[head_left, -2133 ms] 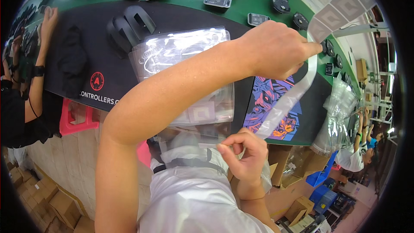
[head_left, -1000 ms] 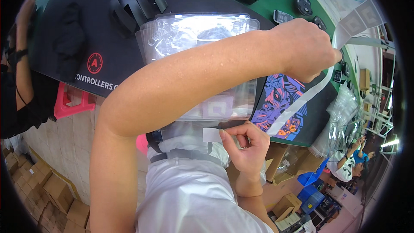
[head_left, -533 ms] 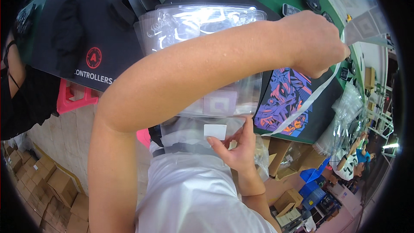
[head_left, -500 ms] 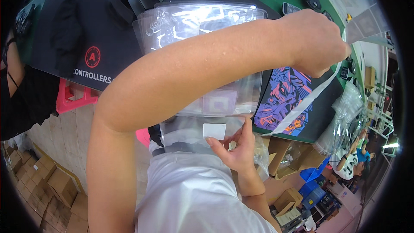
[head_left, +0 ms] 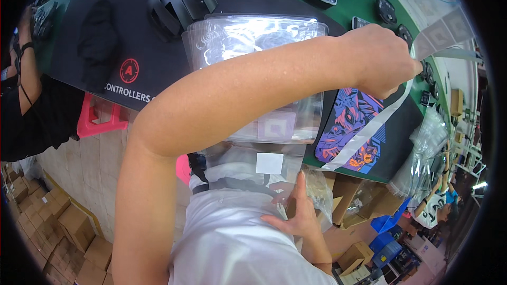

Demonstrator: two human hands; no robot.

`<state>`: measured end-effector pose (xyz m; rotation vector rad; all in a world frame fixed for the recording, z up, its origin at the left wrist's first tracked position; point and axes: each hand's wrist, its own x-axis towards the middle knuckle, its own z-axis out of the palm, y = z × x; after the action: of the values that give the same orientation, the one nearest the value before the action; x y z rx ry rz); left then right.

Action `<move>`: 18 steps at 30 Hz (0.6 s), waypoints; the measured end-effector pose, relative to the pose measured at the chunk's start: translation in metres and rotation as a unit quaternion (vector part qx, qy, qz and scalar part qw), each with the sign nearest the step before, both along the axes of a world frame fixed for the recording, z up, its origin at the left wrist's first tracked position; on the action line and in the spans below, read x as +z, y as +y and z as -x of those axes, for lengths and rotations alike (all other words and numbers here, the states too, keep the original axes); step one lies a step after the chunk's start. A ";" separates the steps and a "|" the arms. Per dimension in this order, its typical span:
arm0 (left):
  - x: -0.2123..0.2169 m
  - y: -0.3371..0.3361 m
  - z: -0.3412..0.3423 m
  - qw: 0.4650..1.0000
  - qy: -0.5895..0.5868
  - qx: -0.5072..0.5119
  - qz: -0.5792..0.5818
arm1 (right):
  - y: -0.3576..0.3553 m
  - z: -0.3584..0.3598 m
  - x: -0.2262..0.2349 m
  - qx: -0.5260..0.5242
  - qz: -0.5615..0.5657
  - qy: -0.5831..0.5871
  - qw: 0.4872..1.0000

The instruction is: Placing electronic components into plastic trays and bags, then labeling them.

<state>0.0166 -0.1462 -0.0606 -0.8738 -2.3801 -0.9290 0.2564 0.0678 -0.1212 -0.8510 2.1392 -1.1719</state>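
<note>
One strip (head_left: 364,137) sits pinched in my left hand (head_left: 383,60) at upper right, seemingly so its tail hangs within reach, while my right hand (head_left: 300,214), fingers loosely spread, perhaps steadies the bag (head_left: 237,164) just below centre.

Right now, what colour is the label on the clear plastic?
The label is plain white, showing best in the head view.
</note>
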 end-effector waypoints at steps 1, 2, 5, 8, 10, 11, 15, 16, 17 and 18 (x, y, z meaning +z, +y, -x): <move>0.002 -0.001 -0.001 1.000 -0.014 0.001 0.008 | -0.001 0.001 0.002 0.007 -0.028 0.027 0.999; 0.003 -0.001 -0.001 1.000 -0.009 0.005 0.010 | -0.002 0.002 0.004 0.014 -0.055 0.054 0.997; 0.006 -0.003 0.000 1.000 0.008 0.003 0.004 | 0.000 0.002 0.003 0.015 -0.069 0.072 0.995; 0.001 -0.003 0.003 1.000 -0.010 -0.004 0.000 | 0.003 0.005 0.006 0.027 -0.090 0.035 0.995; 0.003 -0.001 0.001 1.000 0.002 -0.015 -0.024 | 0.003 0.006 0.007 0.034 -0.070 0.048 0.996; 0.004 -0.001 0.001 1.000 -0.006 -0.018 -0.017 | 0.007 0.004 0.004 0.032 -0.078 0.049 0.995; 0.000 -0.003 -0.002 1.000 -0.020 -0.017 -0.013 | 0.015 0.004 0.005 0.038 -0.108 0.026 0.993; 0.001 -0.002 -0.001 1.000 -0.019 -0.013 -0.010 | 0.014 0.008 0.006 0.041 -0.105 0.028 0.993; 0.001 -0.002 0.000 1.000 -0.017 -0.018 -0.014 | 0.013 0.012 0.008 0.047 -0.106 0.059 0.992; 0.002 -0.001 0.000 0.999 -0.015 -0.025 -0.019 | 0.012 0.014 0.012 0.049 -0.108 0.090 0.989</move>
<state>0.0167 -0.1474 -0.0586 -0.9152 -2.3680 -1.0101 0.2428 0.0797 -0.1097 -0.9822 2.2878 -0.8238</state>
